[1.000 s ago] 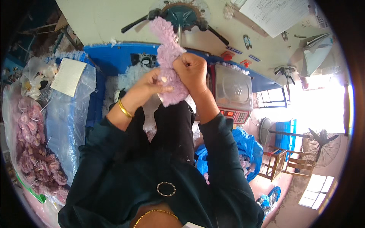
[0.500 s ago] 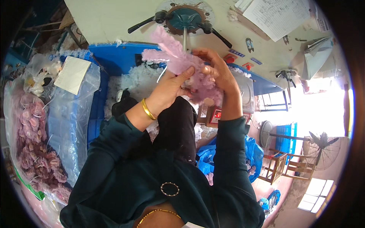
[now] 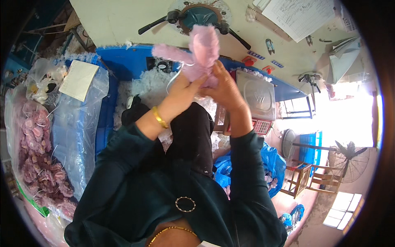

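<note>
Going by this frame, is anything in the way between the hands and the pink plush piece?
Nothing visible: the left hand and right hand both hold the pink plush piece directly. A thin white cord hangs beside the left hand, but does not appear to block it.

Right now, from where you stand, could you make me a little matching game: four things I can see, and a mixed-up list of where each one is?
Things:
1. Pink plush piece
2. Gold bangle
3. Cream paper pad
4. Blue plastic bag

Places:
A. Resting on clear plastic, toward the picture's left
B. Partly hidden behind the right sleeve
C. Between the two hands, left hand and right hand
D. Worn around the left wrist

Right pairs: 1-C, 2-D, 3-A, 4-B
</note>
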The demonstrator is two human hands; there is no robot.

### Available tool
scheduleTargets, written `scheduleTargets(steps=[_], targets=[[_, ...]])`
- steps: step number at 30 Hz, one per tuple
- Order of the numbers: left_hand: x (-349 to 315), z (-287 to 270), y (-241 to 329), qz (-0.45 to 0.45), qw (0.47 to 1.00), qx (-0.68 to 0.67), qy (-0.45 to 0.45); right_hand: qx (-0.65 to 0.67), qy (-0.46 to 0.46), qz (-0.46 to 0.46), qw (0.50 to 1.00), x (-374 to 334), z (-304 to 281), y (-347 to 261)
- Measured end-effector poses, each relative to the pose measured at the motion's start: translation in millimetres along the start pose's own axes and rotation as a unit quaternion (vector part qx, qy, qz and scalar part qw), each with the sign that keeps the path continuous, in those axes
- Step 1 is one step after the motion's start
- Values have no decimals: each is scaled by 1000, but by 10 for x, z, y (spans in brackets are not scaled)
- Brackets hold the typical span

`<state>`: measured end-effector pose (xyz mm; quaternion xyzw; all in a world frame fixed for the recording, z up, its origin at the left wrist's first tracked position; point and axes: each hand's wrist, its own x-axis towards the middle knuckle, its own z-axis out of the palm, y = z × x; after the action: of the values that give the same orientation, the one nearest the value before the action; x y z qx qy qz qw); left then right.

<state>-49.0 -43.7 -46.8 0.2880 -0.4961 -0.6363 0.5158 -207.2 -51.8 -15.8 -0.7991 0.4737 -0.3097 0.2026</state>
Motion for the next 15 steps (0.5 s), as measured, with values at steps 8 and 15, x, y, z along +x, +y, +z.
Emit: scheduleTargets(steps=[8,15], targets=[[-287,-146,487,-59,995,58,-51,293,91,152,940,-111,196,-528],[37,-110,521,-144,989,27,-23,201,104,144,963,115,146,-306]])
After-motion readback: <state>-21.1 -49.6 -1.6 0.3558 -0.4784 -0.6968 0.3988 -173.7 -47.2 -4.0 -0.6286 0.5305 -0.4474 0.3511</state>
